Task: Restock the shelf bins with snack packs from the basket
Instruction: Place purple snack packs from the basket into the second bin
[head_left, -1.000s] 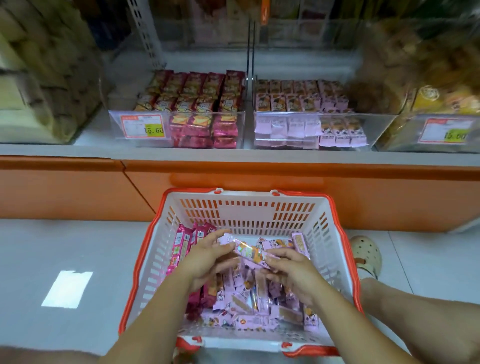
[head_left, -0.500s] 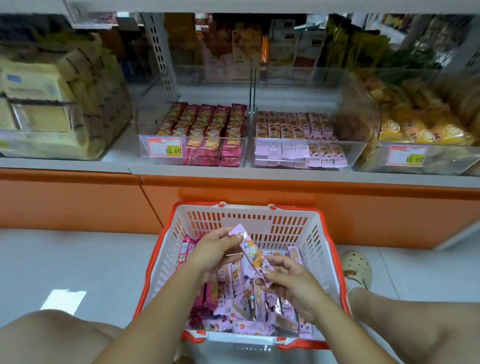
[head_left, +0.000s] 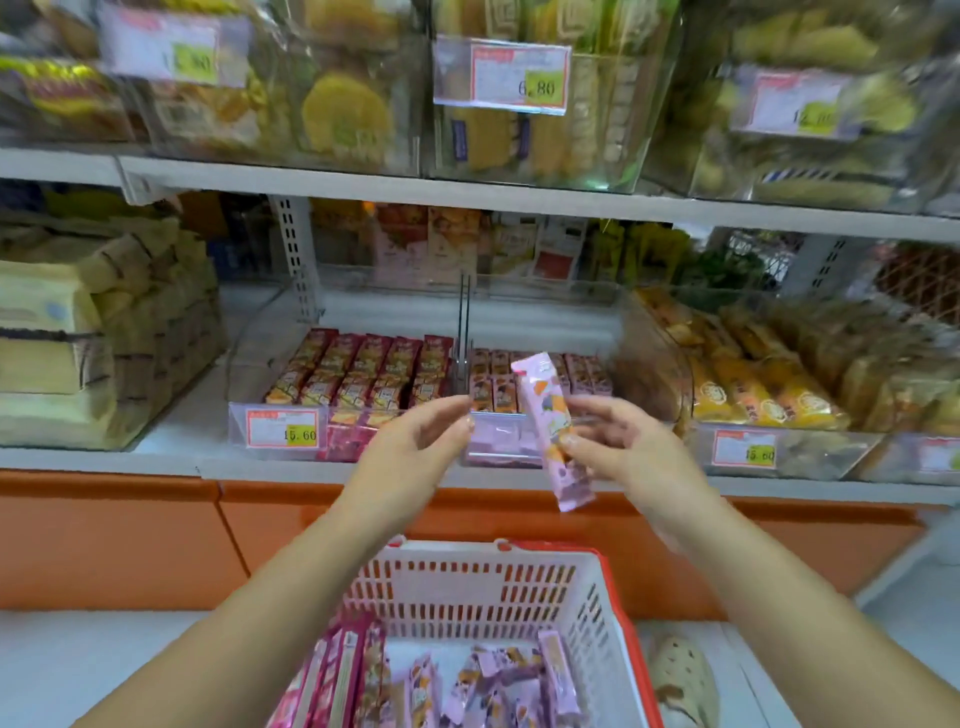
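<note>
My right hand (head_left: 618, 447) holds a long pale-purple snack pack (head_left: 551, 431) upright in front of the lower shelf. My left hand (head_left: 415, 447) is just left of it, fingers apart and holding nothing. Behind the pack is a clear bin (head_left: 498, 447) with rows of matching purple packs. Left of that one, a second clear bin (head_left: 283, 431) holds red packs. Below, the white basket with a red rim (head_left: 613, 613) sits on the floor, with several purple and red packs (head_left: 467, 686) lying in it.
Clear bins of yellow and orange packs (head_left: 753, 395) fill the shelf to the right. Stacked beige packs (head_left: 104, 332) stand on the left. The upper shelf (head_left: 467, 192) carries more bins with price tags. An orange base panel (head_left: 156, 535) runs under the shelf. A beige clog (head_left: 685, 675) rests beside the basket.
Both hands rose out of the basket up to the lower shelf. The purple pack went from both hands to the right hand alone, and the left hand opened. The view tilted upward.
</note>
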